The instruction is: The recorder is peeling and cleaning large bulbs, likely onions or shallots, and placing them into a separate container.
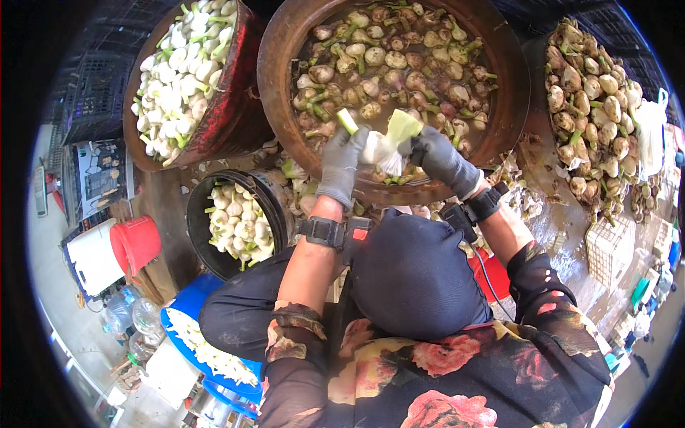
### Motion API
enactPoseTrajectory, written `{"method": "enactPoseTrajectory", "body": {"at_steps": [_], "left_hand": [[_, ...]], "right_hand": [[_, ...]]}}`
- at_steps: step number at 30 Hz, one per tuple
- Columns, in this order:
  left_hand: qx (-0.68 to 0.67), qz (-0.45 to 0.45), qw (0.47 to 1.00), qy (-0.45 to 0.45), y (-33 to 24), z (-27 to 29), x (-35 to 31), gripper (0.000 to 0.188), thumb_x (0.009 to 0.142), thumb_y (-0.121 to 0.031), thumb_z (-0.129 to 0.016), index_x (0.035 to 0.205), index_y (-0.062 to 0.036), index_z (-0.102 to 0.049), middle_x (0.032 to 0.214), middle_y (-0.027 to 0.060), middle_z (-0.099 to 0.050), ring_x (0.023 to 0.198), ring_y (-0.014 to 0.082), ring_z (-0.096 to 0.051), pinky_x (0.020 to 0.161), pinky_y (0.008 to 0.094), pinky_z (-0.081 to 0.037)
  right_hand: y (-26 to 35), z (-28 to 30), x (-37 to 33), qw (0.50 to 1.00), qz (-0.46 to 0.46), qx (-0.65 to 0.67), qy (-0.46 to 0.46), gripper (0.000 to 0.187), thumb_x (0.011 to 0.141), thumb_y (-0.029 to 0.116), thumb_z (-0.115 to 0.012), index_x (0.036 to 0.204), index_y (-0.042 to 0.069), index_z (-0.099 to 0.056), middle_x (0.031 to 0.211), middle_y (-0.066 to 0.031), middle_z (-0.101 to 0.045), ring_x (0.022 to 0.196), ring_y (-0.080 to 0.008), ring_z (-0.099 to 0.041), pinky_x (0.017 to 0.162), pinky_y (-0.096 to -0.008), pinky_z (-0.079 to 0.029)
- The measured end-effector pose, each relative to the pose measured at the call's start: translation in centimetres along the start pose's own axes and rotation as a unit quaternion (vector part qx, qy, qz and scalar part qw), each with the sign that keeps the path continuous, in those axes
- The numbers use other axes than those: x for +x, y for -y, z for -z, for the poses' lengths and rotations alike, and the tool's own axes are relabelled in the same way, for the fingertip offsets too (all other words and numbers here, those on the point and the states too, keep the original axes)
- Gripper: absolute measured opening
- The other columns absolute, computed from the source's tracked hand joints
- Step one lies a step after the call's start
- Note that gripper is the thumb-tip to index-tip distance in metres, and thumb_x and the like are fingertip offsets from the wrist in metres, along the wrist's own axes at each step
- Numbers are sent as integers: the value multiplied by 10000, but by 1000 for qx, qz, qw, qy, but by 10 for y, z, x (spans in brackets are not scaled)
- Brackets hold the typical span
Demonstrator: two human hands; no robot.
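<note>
Above the near rim of a large rusty basin (515, 93), both my hands work on one garlic bulb (375, 148). My left hand (341, 167), in a grey glove, is closed round the white bulb, and a cut green stem (347, 120) sticks up beside its fingers. In a matching glove, my right hand (442, 160) pinches a pale green and white peel (402, 130) at the bulb's right side. Fingertips of both hands are partly hidden. Behind them, many unpeeled garlic bulbs (394, 59) float in the basin's brown water.
A red tub (242, 78) of peeled garlic stands at the far left. Nearer is a black bucket (196, 232) with more white bulbs. Dirty garlic (592, 107) is heaped at the right, near a white crate (611, 242). Peel scraps (514, 185) litter the ground.
</note>
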State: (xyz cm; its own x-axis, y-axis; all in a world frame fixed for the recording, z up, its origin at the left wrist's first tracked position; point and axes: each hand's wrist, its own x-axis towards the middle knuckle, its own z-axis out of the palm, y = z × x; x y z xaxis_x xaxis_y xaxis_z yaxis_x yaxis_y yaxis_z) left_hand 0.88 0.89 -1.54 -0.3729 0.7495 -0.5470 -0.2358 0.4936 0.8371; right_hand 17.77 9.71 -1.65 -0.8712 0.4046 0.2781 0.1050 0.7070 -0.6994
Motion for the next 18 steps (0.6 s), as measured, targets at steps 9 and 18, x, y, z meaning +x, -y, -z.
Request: {"method": "enactPoseTrajectory", "body": {"at_steps": [9,18], "left_hand": [[-337,34,935,101,1,5,-11,276,862,-191,-438,1066,-6,-459,1044,127,-514,942,241,-537,717,437,-511],[-173,44,984,30,0,-7,-12,260,837,-159,-480,1056,-24,-517,853,69,-577,699,148,-580,608,302,-533]], "right_hand": [[-17,-1,-1,822,-370,383,-203,173,780,38,-445,892,-4,-571,797,-49,-590,738,-118,-548,660,-235,-443],[14,-28,33,959,-283,3,-2,243,682,201,-628,856,40,-573,881,-157,-570,813,-302,-544,687,-342,-428]]}}
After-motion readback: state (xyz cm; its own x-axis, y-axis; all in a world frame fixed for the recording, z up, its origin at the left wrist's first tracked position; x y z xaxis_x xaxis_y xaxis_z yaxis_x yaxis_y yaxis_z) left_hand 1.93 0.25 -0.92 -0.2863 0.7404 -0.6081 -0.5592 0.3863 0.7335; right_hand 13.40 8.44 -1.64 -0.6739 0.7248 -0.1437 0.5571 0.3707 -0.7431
